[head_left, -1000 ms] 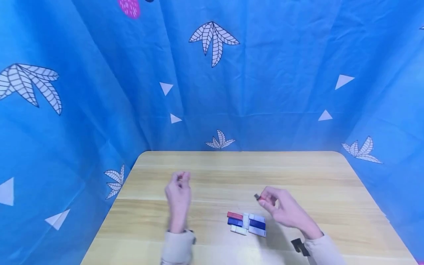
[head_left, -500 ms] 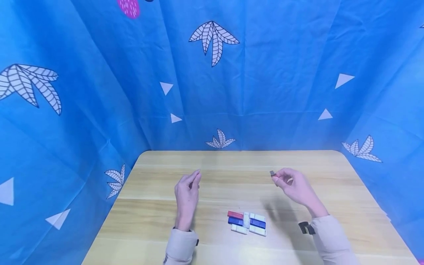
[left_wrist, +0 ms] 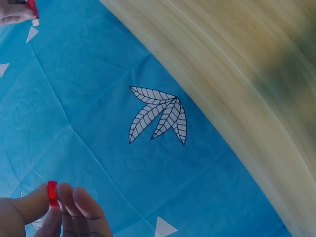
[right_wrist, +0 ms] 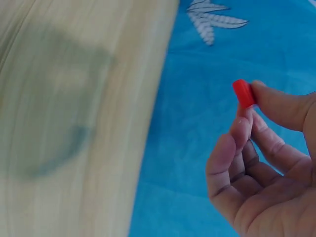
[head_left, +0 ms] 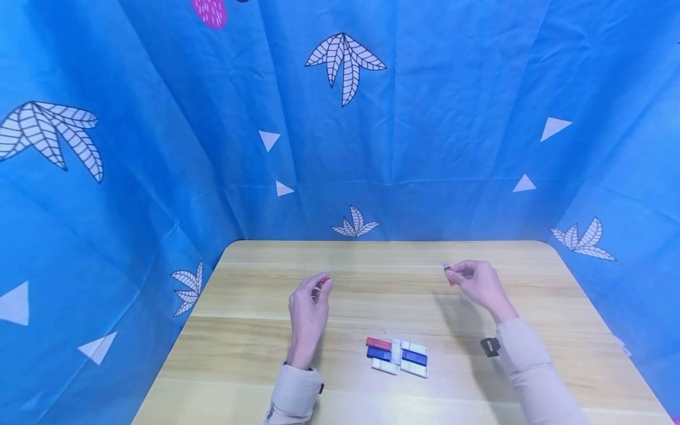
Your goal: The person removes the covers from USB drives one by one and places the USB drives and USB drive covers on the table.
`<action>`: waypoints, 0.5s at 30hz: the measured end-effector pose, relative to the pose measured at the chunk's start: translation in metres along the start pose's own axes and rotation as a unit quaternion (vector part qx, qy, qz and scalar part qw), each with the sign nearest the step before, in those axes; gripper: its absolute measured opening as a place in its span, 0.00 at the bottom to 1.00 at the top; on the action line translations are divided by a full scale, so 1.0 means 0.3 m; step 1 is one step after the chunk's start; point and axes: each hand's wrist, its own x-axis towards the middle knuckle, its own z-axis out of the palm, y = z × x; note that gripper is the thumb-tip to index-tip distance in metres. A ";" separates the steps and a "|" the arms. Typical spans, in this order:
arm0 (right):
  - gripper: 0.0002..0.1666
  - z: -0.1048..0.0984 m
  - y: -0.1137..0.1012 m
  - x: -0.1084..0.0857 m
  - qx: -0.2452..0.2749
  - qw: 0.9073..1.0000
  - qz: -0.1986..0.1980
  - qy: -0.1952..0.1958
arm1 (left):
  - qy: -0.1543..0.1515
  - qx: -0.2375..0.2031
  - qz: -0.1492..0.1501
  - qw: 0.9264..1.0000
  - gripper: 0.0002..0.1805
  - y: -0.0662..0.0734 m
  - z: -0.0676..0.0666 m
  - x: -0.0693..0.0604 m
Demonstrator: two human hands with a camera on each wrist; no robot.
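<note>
My right hand point(head_left: 480, 286) pinches a red USB stick point(head_left: 451, 278) above the right side of the table, its metal plug pointing up and away. In the right wrist view, the stick's red end point(right_wrist: 243, 93) shows between thumb and forefinger. Over the left-middle of the table, my left hand point(head_left: 309, 310) pinches a small red piece point(left_wrist: 52, 193), which looks like a cap. Fingers hide most of it in the head view. The two hands are apart, both raised off the tabletop.
On the wooden table point(head_left: 239, 342) lies a tight group of small sticks: a red one point(head_left: 379, 343), a blue one point(head_left: 378, 354) and a white one point(head_left: 385, 366) on the left, others beside them. A blue patterned curtain point(head_left: 451, 118) surrounds the table's back and sides.
My right hand has moved away from the group of sticks, up and to the right, carrying the red USB stick. My left hand has shifted right with its red piece.
</note>
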 end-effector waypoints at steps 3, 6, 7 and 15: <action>0.16 0.007 0.026 0.022 -0.007 1.000 0.024 -0.006 | -0.002 -0.008 -0.015 1.000 0.07 0.002 0.005 -0.001; 0.16 0.017 0.057 0.040 0.000 0.998 0.056 -0.013 | -0.004 -0.011 -0.019 1.000 0.07 0.002 0.009 -0.002; 0.16 0.021 0.069 0.047 -0.001 0.998 0.066 -0.013 | -0.004 -0.010 -0.018 1.000 0.07 0.003 0.011 -0.003; 0.15 0.058 0.162 0.061 -0.012 0.994 0.103 -0.023 | -0.014 -0.002 -0.004 1.000 0.06 -0.006 0.028 -0.013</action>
